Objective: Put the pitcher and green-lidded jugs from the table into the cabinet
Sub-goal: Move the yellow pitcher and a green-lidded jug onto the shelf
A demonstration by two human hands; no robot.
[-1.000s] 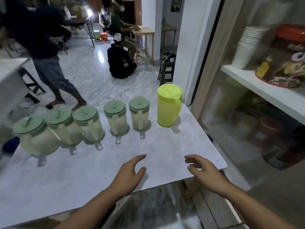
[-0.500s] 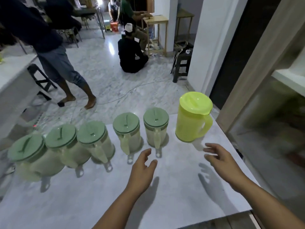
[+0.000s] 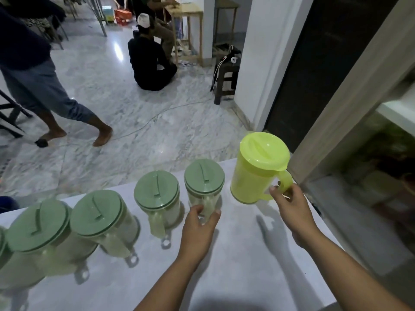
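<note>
A yellow-green pitcher [image 3: 256,176] stands at the right end of the white table [image 3: 235,265]. My right hand [image 3: 292,207] is wrapped around its handle. To its left stands a row of several clear jugs with green lids. My left hand [image 3: 199,227] grips the handle of the rightmost jug [image 3: 204,182]. Left of it stand another jug [image 3: 157,196], then one more jug [image 3: 98,218], then others out to the frame's left edge. The cabinet [image 3: 381,153] is at the right, its glass front showing a white shelf and dim contents.
Beyond the table's far edge is marble floor with a cable across it. One person walks at the left [image 3: 33,86], another sits on the floor [image 3: 150,61]. A dark stool [image 3: 225,79] stands by a white pillar.
Both hands moved forward across the table. The left hand closed on the rightmost jug's handle and the right hand closed on the pitcher's handle. The view shifted closer and downward.
</note>
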